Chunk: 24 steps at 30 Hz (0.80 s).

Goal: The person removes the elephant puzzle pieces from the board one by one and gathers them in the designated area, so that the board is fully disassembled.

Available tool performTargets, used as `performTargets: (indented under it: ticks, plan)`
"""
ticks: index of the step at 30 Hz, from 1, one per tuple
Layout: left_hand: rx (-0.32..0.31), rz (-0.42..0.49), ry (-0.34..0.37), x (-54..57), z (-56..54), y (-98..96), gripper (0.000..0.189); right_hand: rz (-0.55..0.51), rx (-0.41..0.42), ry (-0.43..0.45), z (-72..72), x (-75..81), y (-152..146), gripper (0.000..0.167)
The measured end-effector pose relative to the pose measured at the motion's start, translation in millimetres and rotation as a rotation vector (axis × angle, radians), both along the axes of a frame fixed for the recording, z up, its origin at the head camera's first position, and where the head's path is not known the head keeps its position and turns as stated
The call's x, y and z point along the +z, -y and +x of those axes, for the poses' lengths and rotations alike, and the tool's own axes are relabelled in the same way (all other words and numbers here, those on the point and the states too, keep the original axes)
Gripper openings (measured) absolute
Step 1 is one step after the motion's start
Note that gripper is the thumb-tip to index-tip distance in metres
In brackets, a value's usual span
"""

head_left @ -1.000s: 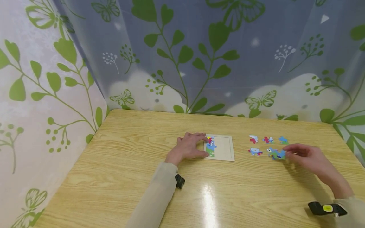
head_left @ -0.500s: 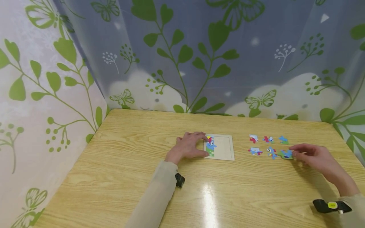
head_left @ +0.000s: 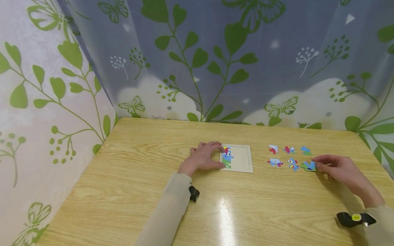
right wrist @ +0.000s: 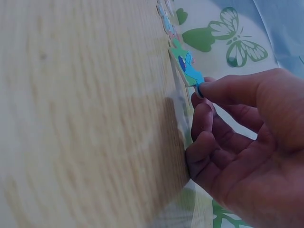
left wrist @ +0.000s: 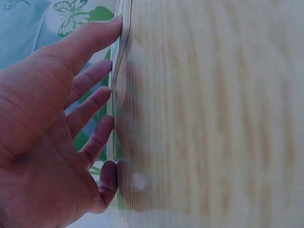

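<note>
My left hand (head_left: 202, 158) rests at the left side of a shallow puzzle tray (head_left: 241, 159), fingers spread. Its thumb and forefinger touch the tray's frame; in the left wrist view the other fingertips (left wrist: 108, 171) rest against the wooden surface. Inside the tray, a joined strip of puzzle pieces (head_left: 228, 158) shows part of a blue figure with green below. Over on the right, my right hand (head_left: 341, 169) pinches a blue and green puzzle piece (head_left: 309, 166) by its right side, between thumb and fingers. The right wrist view shows this piece tilted close to the tabletop.
Several loose puzzle pieces (head_left: 289, 150) lie in two rows between the tray and my right hand. One blue piece (head_left: 293, 164) lies just left of the pinched one. Behind the wooden table (head_left: 138, 153) hangs a leaf-patterned curtain (head_left: 197, 68).
My right hand has drawn the blue and green puzzle piece to the right, off the blue piece it overlapped, and then held it there. The left hand and tray stay put.
</note>
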<state>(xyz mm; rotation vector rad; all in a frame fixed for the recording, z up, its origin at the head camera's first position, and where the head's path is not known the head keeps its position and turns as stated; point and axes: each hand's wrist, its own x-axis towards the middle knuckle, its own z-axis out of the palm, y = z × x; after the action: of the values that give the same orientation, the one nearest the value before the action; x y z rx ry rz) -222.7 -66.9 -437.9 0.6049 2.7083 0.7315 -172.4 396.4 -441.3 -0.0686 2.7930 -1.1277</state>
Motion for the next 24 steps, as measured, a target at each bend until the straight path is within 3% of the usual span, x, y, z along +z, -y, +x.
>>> performTargets:
  ticks: [18, 24]
  plan:
    - [-0.011, -0.004, 0.003, 2.5, -0.1, 1.5, 0.053, 0.005, -0.029, -0.010, -2.8, -5.6, -0.7, 0.038]
    - [-0.009, 0.076, 0.003, 2.9, -2.8, 3.7, 0.042, 0.006, -0.035, -0.047, -1.7, -5.3, 3.2, 0.039]
